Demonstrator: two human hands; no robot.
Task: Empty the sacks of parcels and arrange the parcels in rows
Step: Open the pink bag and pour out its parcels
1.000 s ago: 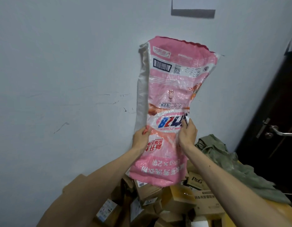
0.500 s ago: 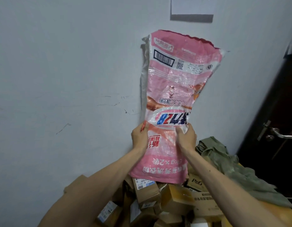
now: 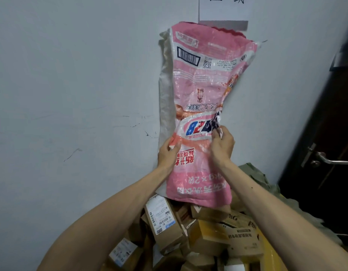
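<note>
I hold a pink woven sack [image 3: 204,79] upside down against the wall, its open mouth hanging at the bottom over a heap of cardboard parcels [image 3: 206,233]. My left hand [image 3: 168,153] grips the sack's left side at mid height. My right hand [image 3: 222,146] pinches a bunched fold on its right side. A brown box with a white shipping label [image 3: 163,222] lies tilted right under the mouth. The sack looks flat and slack above my hands; its inside is hidden.
A grey-white wall [image 3: 71,94] stands straight ahead with a paper sheet [image 3: 225,8] taped above the sack. An olive-green cloth sack [image 3: 267,192] lies crumpled at the right of the heap. A dark door with a metal handle [image 3: 325,159] is at the far right.
Both hands lifted the sack a little higher along the wall and regripped it; my right hand now bunches the fabric. The labelled box shows more fully beneath the mouth.
</note>
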